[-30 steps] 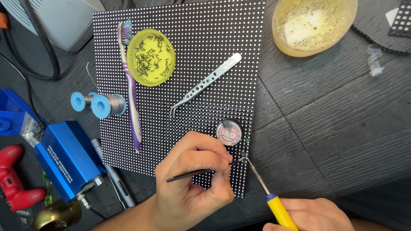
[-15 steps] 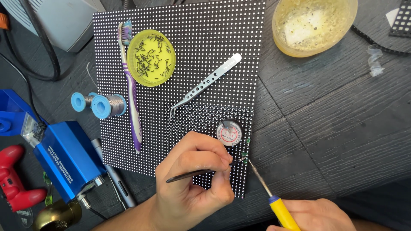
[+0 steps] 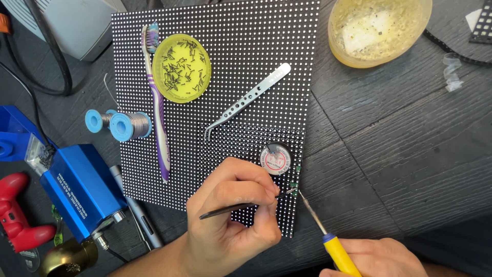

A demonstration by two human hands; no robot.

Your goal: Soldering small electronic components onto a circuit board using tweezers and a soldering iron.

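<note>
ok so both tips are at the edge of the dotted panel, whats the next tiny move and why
Probably hold the left hand steady and ease the soldering iron tip onto that spot. The black tweezers already pinch at the small green patch on the panel edge, and the iron tip sits right beside it; whether it touches, I cannot tell.
</note>
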